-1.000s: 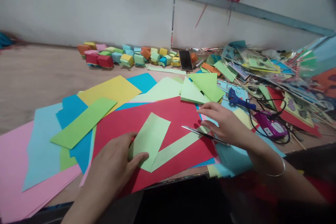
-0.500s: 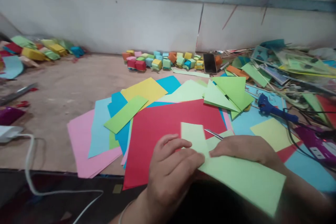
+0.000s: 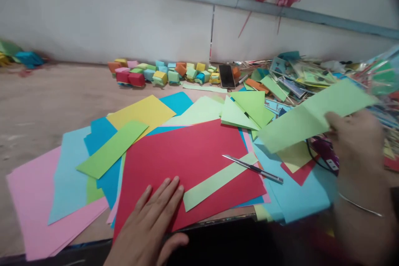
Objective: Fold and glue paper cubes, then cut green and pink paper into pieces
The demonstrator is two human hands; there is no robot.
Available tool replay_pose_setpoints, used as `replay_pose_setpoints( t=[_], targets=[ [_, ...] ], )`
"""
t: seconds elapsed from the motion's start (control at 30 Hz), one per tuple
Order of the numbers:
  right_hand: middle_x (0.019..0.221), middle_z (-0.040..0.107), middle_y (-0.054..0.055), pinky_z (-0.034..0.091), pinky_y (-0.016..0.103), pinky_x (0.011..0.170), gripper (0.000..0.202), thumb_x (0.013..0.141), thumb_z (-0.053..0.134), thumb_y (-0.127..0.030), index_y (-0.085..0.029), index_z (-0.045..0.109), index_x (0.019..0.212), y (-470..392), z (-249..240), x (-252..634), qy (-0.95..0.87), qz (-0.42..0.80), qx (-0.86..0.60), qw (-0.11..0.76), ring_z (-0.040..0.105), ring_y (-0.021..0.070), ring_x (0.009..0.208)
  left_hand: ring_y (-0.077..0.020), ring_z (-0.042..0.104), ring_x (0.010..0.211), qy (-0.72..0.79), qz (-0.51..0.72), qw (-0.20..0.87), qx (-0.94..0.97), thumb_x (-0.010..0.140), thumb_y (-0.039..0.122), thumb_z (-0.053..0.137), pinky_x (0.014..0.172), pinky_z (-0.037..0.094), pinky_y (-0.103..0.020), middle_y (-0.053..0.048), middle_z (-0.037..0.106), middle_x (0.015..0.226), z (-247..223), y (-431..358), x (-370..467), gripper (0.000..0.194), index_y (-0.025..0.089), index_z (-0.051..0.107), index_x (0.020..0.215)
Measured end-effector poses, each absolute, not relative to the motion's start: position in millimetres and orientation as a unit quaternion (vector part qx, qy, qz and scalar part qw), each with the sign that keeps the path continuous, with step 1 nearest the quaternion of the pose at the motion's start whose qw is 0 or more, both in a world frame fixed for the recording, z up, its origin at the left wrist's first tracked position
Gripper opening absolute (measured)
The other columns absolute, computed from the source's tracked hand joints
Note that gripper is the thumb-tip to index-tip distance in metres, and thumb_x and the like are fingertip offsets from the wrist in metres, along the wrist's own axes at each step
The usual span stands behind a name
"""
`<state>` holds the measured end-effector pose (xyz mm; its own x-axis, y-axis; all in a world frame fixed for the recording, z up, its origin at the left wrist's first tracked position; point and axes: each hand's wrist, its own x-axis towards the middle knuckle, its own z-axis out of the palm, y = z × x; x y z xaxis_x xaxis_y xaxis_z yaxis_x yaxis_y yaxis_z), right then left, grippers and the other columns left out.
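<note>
My left hand point(image 3: 156, 222) lies flat on a red sheet of paper point(image 3: 187, 153), fingers stretched out. Beside its fingertips, a narrow pale green paper strip point(image 3: 218, 183) rests on the red sheet. A craft knife point(image 3: 254, 169) with a black and silver handle lies across the strip's right end. Raised at the right, my right hand point(image 3: 352, 141) pinches a wide, creased piece of light green paper point(image 3: 318, 110); the hand is somewhat blurred.
Pink point(image 3: 40, 199), blue and yellow sheets fan out at the left. Small folded paper blocks point(image 3: 160, 77) line the wall beside a phone point(image 3: 227, 77). A cluttered heap of paper scraps point(image 3: 299, 72) fills the back right, with a purple device point(image 3: 326, 153) and black cable nearer.
My right hand has lifted the light green paper up and to the right. My left hand has let go of it and flattened onto the red sheet. The knife and strip now lie uncovered.
</note>
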<state>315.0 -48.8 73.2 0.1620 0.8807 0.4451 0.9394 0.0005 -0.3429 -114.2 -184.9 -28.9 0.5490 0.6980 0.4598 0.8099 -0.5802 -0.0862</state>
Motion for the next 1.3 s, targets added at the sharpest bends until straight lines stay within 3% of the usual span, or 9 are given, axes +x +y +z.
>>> replay_pose_setpoints(
  t=[0.1,0.23,0.33,0.43,0.77,0.9,0.97,1.1,1.3],
  targets=[
    [0.086,0.068,0.023,0.05,0.043,0.066,0.065,0.094,0.052,-0.043,0.006,0.043,0.136,-34.6,64.3,314.4,-0.588,-0.063,-0.758,0.276,0.065,0.0286,0.075,-0.0246,0.068,0.113,-0.426,-0.184,0.155,-0.872,0.099,0.056,0.037,0.092,0.052,-0.038,-0.009,0.065,0.136,-29.0,-184.9,-117.5,0.07,0.02,0.022,0.157],
    [0.124,0.057,0.032,0.047,0.055,0.096,0.058,0.094,0.055,-0.037,-0.001,0.048,0.139,-43.1,53.9,290.9,-0.693,-0.198,-0.669,0.185,0.055,0.0403,0.119,-0.023,0.068,0.114,-0.43,-0.185,0.143,-0.872,0.097,0.057,0.04,0.095,0.052,-0.034,-0.008,0.065,0.137,-27.1,-184.9,-116.8,0.071,0.022,0.023,0.157],
    [0.141,0.053,0.016,0.05,0.045,0.102,0.041,0.101,0.043,-0.036,-0.021,0.051,0.138,-69.3,43.5,252.3,-0.863,-0.104,-0.462,0.175,0.053,0.0281,0.128,-0.0229,0.067,0.116,-0.436,-0.184,0.142,-0.87,0.097,0.06,0.038,0.097,0.052,-0.035,-0.008,0.065,0.136,-24.8,-185.2,-115.9,0.075,0.021,0.018,0.157],
    [0.146,0.053,0.009,0.042,0.046,0.112,0.042,0.1,0.048,-0.042,-0.026,0.053,0.138,-96.4,27.8,214.4,-0.96,-0.018,-0.254,0.118,0.039,0.0256,0.142,-0.0227,0.066,0.117,-0.443,-0.168,0.124,-0.872,0.096,0.061,0.038,0.093,0.055,-0.036,-0.007,0.065,0.135,-20.2,-184.7,-119.9,0.08,0.021,0.009,0.158],
    [0.144,0.055,0.014,0.029,0.054,0.119,0.047,0.102,0.042,-0.043,-0.013,0.061,0.132,-98.3,-19.2,210.6,-0.923,-0.136,-0.345,0.103,0.033,0.0287,0.147,-0.022,0.063,0.122,-0.476,-0.165,0.073,-0.861,0.095,0.054,0.048,0.097,0.056,-0.036,-0.004,0.061,0.14,-18.8,-188.0,-146.3,0.072,0.031,0.018,0.157],
    [0.146,0.052,0.019,0.035,0.055,0.117,0.052,0.098,0.051,-0.041,-0.008,0.055,0.138,-101.6,-17.8,208.2,-0.925,-0.125,-0.34,0.113,0.03,0.0306,0.148,-0.0334,0.05,0.136,-0.487,-0.151,0.055,-0.859,0.082,0.075,0.049,0.108,0.047,-0.051,-0.01,0.054,0.147,-29.8,-197.2,-153.9,0.086,0.031,0.031,0.154],
    [0.149,0.049,0.019,0.037,0.055,0.116,0.055,0.097,0.054,-0.038,-0.008,0.05,0.142,-105.7,-14.9,205.3,-0.93,-0.105,-0.332,0.119,0.029,0.0311,0.148,-0.0336,0.048,0.138,-0.511,-0.15,0.039,-0.846,0.091,0.064,0.047,0.108,0.046,-0.055,-0.009,0.054,0.147,-30.3,-203.4,-159.6,0.069,0.033,0.037,0.151],
    [0.153,0.044,0.018,0.037,0.054,0.117,0.059,0.094,0.059,-0.037,-0.01,0.046,0.146,-113.7,-10.2,200.6,-0.938,-0.059,-0.318,0.123,0.027,0.0321,0.149,-0.0211,0.06,0.126,-0.52,-0.184,-0.024,-0.834,0.099,0.027,0.044,0.1,0.055,-0.036,0.001,0.062,0.14,-11.0,-209.9,-174.6,0.043,0.04,0.053,0.139],
    [0.145,0.051,0.023,0.048,0.055,0.106,0.054,0.098,0.052,-0.041,-0.003,0.052,0.137,-125.3,-2.5,181.0,-0.947,-0.05,-0.283,0.142,0.041,0.0371,0.14,-0.0174,0.075,0.094,-0.565,-0.271,-0.029,-0.778,0.094,0.026,0.053,0.079,0.062,-0.026,0.002,0.077,0.109,18.7,-202.0,-170.6,0.025,0.034,0.071,0.11]
  ],
)
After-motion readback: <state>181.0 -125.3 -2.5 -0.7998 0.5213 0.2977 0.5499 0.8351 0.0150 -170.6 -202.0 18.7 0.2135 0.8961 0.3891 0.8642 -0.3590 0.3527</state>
